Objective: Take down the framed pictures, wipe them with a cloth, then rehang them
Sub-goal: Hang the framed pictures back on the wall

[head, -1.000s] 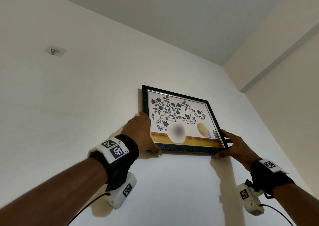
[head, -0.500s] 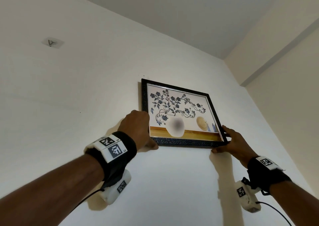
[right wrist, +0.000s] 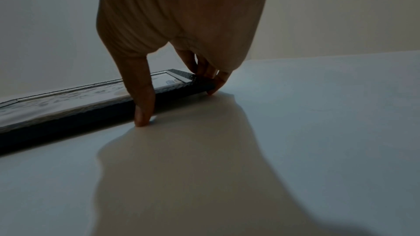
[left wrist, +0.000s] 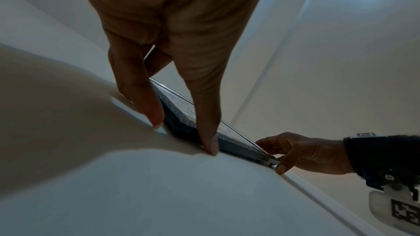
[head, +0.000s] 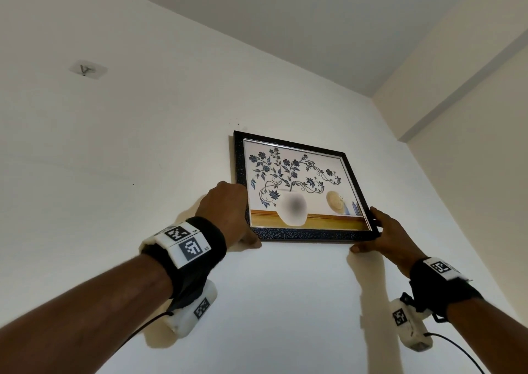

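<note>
A framed picture (head: 297, 185) with a black frame, blue flowers and a white vase lies flat against the white wall, high up. My left hand (head: 225, 213) grips its lower left corner. In the left wrist view the thumb (left wrist: 208, 132) lies under the bottom edge and a finger (left wrist: 141, 105) runs along the left side of the frame (left wrist: 181, 114). My right hand (head: 383, 233) grips the lower right corner; the thumb (right wrist: 143, 103) is under the bottom edge of the frame (right wrist: 68, 117) and the other fingers are on its right side. No cloth is in view.
A small bare hook (head: 87, 69) is fixed to the wall far up on the left. The side wall (head: 471, 188) meets this wall just right of the picture. The ceiling (head: 285, 16) is close above.
Both hands keep their hold on the lower corners and the picture stays against the wall. Everything sits slightly higher in the view than a second ago.
</note>
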